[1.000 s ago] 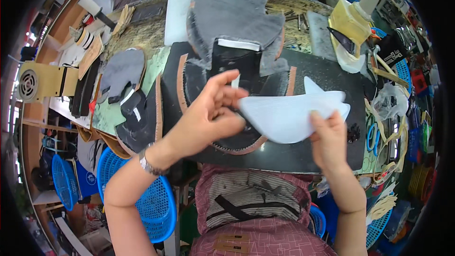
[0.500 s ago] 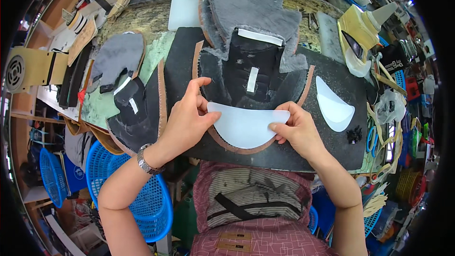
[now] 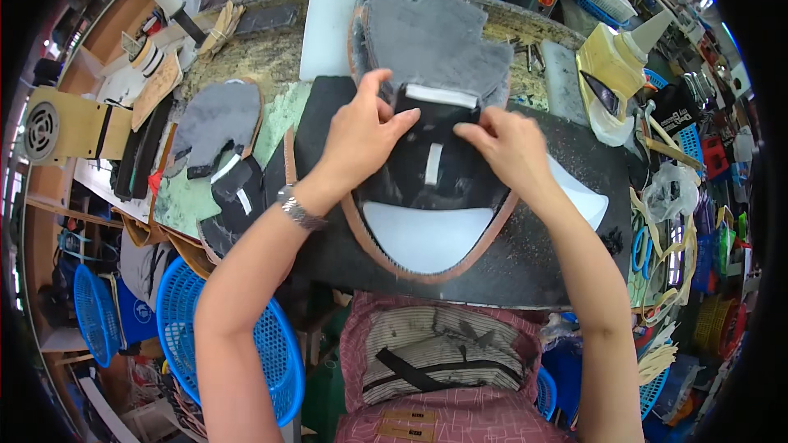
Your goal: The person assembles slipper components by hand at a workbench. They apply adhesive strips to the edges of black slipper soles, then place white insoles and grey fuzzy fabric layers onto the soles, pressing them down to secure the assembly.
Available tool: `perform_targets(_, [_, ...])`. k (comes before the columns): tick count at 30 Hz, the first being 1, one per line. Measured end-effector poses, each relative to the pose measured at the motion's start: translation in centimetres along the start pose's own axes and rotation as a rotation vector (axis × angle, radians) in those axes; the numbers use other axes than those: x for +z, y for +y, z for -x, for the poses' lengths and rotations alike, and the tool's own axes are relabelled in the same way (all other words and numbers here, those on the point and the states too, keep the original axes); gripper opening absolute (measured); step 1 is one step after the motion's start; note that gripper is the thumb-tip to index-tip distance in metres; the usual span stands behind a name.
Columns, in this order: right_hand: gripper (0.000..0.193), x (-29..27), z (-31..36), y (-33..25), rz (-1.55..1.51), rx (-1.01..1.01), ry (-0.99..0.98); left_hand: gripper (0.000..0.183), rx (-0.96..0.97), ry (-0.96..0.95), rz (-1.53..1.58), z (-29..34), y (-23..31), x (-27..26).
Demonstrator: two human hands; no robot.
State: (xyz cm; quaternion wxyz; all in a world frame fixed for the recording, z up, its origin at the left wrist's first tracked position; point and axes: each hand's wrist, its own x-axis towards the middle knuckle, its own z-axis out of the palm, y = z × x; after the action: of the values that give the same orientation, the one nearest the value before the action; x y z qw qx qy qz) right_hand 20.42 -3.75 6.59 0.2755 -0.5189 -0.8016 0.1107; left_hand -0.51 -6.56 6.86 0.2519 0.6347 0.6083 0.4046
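A shoe upper lies inside out on the black work board, its black lining showing and a brown edge curving along the near side. Grey fleece spreads from its far end. A white half-moon toe stiffener rests flat inside the near, rounded end. My left hand is at the upper's left side, thumb on the lining and index finger raised; its lower fingers curl at the edge. On the opposite side, my right hand pinches the upper's edge beside the white strip. Some fingertips are hidden.
Another fleece-lined upper lies to the left. A second white stiffener is partly behind my right forearm. A yellowish glue bottle stands at the far right, with blue scissors nearer. Blue baskets sit below the table's left side.
Both hands have let go of the white stiffener and moved away from me to the middle of the upper. The stiffener now lies within its rounded end.
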Motion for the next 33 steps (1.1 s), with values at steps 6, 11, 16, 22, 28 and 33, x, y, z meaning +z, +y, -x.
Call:
perform_targets(6, [0.013, -3.1, 3.4, -1.4, -1.458, 0.535, -0.264, 0.03, -0.012, -0.05, 0.473, 5.1, 4.7, -1.2])
perform_targets(11, [0.015, -4.4, 8.2, -1.0, -1.655, 0.421, -0.35, 0.021, 0.05, -0.044, 0.705, 10.4, 6.3, -1.4])
perform_targets(16, [0.024, -4.8, 9.5, -3.5, -1.325, 0.305, 0.001, 0.023, 0.292, -0.03, 0.474, 11.6, 7.0, -1.0])
perform_targets(22, [0.026, -5.7, 9.0, -1.7, -1.562, 0.308, -0.357, 0.026, 0.349, -0.198, 0.323, 11.7, 6.6, -1.7])
perform_targets(28, [0.031, -5.3, 8.7, 0.5, 0.053, -0.435, -0.022, 0.045, -0.072, -0.039, 0.218, 8.5, 3.9, 2.5])
perform_targets(33, [0.034, -1.1, 7.6, 1.8, -0.001, -0.564, -0.144, 0.025, 0.189, -0.098, 0.042, 8.5, -1.6, 3.5])
